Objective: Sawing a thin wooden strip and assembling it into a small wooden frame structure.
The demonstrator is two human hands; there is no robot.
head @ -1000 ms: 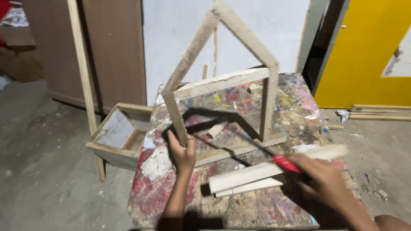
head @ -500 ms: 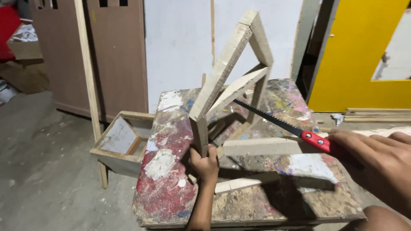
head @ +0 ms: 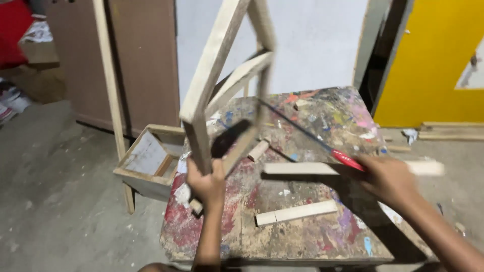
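Paint-splashed and worn, one low worktable point(head: 312, 236) is seen on a grey concrete floor, with a brown panel, a white wall and a yellow door point(head: 433, 65) behind it. One house-shaped wooden frame point(head: 222, 85) is held upright and lifted above the table's left edge; its lower post is gripped by the left hand point(head: 205, 182), whose fingers are wrapped fully around the wood. One handsaw point(head: 312, 138) with a red handle is clasped by the right hand point(head: 388, 177), closed around that handle, with the thin blade reaching up toward the frame. Two loose wooden strips are counted on the tabletop: a longer strip point(head: 302, 168) just beside the right hand and a shorter strip point(head: 296, 212) nearer the front edge. One short wooden dowel piece point(head: 258, 149) lies near the frame's base. One open wooden box point(head: 148, 161) is set against the table's left side; nothing can be seen inside it except its pale bottom panel. One tall slat point(head: 108, 75) leans behind that box.
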